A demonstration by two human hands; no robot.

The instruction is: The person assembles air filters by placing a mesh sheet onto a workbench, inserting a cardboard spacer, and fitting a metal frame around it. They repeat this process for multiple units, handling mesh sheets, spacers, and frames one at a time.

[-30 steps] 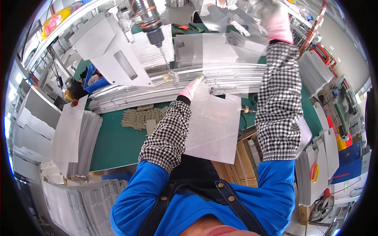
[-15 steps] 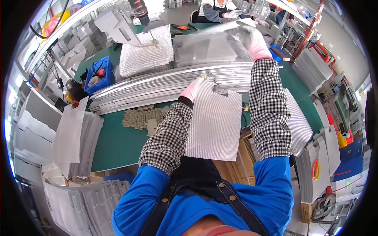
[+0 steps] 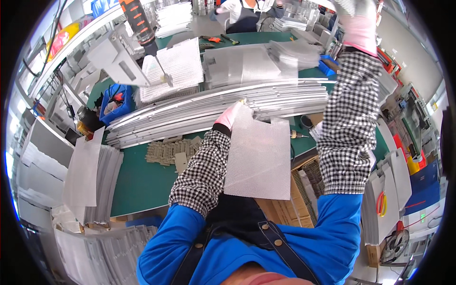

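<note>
My left hand (image 3: 231, 114), in a pink and white glove, is closed on the upper left corner of a silvery mesh sheet (image 3: 259, 159). The sheet hangs in front of my apron, with a notch in its top edge. Up at the top right, my right hand (image 3: 358, 23) is raised, gloved in pink and grey. Motion smears its fingers and the picture's edge cuts them off, so whether they hold anything does not show. Beyond the left hand lies a row of long metal strips (image 3: 190, 109). Translucent sheets (image 3: 242, 64) lie behind it.
An electric screwdriver (image 3: 140, 26) hangs above a bubble-wrap stack (image 3: 178, 66). Left on the green table (image 3: 137, 187) are a blue bin (image 3: 116, 107), small beige parts (image 3: 166, 151) and stacked panels (image 3: 107, 183). Another screwdriver (image 3: 298, 135) lies near the mesh. A co-worker (image 3: 244, 14) stands across the table.
My right hand has moved from above the translucent sheets up and to the right. My left hand still holds the mesh sheet, slightly lower in view. The view has shifted a little.
</note>
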